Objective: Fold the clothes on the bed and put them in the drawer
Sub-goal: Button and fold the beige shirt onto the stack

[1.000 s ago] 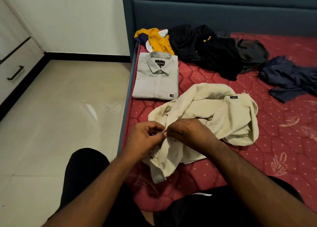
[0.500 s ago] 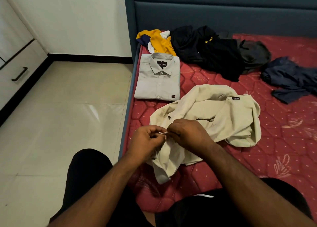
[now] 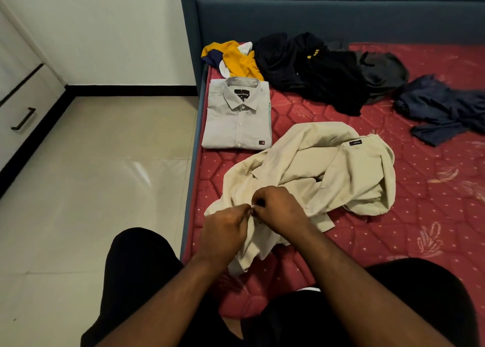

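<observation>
Drawer [image 3: 22,115] sits far left across the floor, closed. Left hand [image 3: 225,232] pinches the near edge of the cream shirt [image 3: 328,173], fingers curled tight on the cloth — right hand [image 3: 279,206] pinches the same spot, fingertips meeting, likely at a button. The shirt sprawls away from both hands, up and to the right across the bed [image 3: 433,215] — bulk nearer the right hand.

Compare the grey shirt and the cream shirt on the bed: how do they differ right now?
The grey shirt lies folded into a neat rectangle by the mattress edge, untouched; the cream shirt sprawls crumpled and unfolded. Left hand and right hand pinch the cream shirt's near edge. Both are collared and buttoned.
</observation>
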Demonstrator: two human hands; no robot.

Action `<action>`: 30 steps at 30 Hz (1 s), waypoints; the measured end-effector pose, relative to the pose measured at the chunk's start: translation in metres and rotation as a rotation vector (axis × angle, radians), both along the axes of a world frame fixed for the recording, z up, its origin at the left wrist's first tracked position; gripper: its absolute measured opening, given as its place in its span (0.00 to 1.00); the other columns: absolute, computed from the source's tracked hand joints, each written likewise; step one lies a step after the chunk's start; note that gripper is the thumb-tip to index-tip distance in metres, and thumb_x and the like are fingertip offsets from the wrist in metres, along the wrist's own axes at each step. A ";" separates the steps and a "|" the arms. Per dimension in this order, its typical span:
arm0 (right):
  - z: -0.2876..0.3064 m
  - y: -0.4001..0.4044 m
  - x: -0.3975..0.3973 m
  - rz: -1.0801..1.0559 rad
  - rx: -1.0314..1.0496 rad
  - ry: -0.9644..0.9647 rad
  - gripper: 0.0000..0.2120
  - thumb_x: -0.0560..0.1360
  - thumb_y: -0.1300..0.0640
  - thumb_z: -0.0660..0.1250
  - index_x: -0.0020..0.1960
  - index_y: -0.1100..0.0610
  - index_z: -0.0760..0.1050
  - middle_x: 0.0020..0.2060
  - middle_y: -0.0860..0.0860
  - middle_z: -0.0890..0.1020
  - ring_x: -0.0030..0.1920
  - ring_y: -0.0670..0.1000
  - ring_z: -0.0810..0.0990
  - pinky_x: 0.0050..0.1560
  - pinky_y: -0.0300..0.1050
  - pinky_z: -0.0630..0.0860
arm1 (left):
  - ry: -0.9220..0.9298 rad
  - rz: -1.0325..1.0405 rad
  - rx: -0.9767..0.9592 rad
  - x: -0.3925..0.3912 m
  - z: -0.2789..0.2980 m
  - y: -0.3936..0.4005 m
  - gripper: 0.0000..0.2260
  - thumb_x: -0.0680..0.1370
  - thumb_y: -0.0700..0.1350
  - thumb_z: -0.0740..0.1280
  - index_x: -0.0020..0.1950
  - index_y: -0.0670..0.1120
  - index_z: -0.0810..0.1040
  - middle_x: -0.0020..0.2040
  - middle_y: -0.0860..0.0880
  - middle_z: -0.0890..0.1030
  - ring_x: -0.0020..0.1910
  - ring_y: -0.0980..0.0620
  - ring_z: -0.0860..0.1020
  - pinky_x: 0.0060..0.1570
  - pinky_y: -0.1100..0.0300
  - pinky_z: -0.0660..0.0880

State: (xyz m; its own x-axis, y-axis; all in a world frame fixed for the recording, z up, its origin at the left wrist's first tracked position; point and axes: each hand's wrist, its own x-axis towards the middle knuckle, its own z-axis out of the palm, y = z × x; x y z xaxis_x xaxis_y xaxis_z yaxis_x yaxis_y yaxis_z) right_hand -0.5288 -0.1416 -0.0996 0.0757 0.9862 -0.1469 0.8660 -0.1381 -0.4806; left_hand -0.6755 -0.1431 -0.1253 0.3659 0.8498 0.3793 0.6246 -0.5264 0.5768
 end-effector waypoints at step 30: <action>-0.019 -0.025 0.052 -0.046 0.609 -0.042 0.11 0.67 0.57 0.65 0.46 0.56 0.85 0.38 0.50 0.86 0.36 0.52 0.85 0.31 0.42 0.78 | 0.019 0.015 -0.852 -0.020 0.022 0.050 0.26 0.78 0.61 0.64 0.28 0.44 0.76 0.27 0.48 0.76 0.26 0.52 0.73 0.32 0.61 0.67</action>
State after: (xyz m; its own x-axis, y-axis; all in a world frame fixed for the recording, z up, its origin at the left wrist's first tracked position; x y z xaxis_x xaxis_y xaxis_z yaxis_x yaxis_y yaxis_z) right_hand -0.4764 -0.1667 -0.1186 0.1137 0.8877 0.4462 0.8858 0.1128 -0.4502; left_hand -0.6955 -0.0934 -0.1030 0.3519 0.8470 -0.3984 0.6417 0.0915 0.7614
